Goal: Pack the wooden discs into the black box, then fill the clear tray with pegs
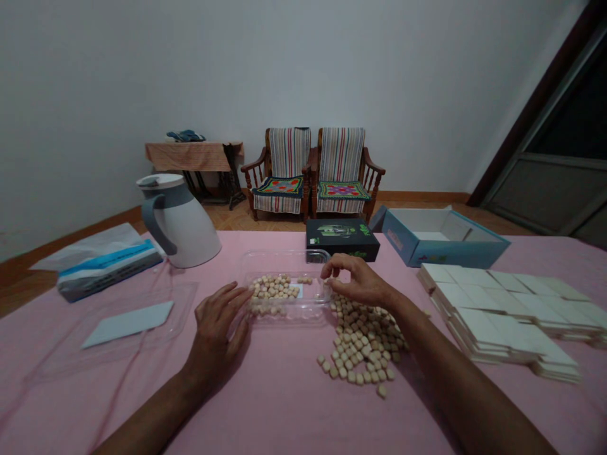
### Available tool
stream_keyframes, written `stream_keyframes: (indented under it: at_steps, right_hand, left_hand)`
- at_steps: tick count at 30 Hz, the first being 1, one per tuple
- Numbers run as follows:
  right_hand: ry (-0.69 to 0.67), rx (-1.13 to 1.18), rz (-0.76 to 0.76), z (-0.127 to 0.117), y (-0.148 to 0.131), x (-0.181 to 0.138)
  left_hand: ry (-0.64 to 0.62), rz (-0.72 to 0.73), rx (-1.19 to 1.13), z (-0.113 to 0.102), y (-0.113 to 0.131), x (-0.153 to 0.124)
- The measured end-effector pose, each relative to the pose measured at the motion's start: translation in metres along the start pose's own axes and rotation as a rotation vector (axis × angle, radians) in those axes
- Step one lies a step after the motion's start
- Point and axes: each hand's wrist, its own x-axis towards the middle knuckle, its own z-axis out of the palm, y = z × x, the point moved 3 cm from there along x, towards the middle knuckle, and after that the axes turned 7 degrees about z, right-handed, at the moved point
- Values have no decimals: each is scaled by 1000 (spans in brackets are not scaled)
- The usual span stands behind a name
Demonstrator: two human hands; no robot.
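A clear plastic box lies on the pink cloth, with small wooden cubes gathered mostly in its left part and a white label visible through it. My left hand rests against the left end of this box, fingers stretched out and apart. Above the box's right end is my right hand, its fingers bent together in a pinch; what lies between the fingertips is mostly hidden. Beneath and in front of that hand spreads a loose pile of the same wooden cubes, partly covered by the right forearm.
Left: a clear lid with a white card, a tissue pack and a white-grey jug. Behind the box is a black box. Right: an open blue box and stacked pale wooden squares. Two armchairs stand beyond.
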Motion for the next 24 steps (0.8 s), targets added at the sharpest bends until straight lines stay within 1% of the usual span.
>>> stream_keyframes:
  at_steps: [10, 12, 14, 16, 17, 20, 22, 24]
  right_hand:
    - [-1, 34, 16, -1, -2, 0]
    - [-2, 50, 25, -2, 0, 1]
    - [30, 14, 70, -5, 7, 3]
    - [65, -111, 164, -9, 20, 3]
    - [57, -212, 227, -10, 28, 3]
    - [-38, -525, 419, -13, 51, -1]
    - [-84, -629, 493, -13, 61, -5]
    - [-101, -659, 522, -13, 65, -8]
  left_hand:
    - [-1, -17, -12, 1, -2, 0]
    - [-1, -14, -16, 1, -1, 0]
    - [9, -16, -21, 1, -2, 0]
    - [26, -19, -32, 1, -4, -1]
    - [33, -22, -41, 0, -6, -1]
    - [59, -25, -77, -2, -9, -1]
    - [82, -35, -91, -4, -10, -1]
    - [102, -49, -89, -7, -11, -1]
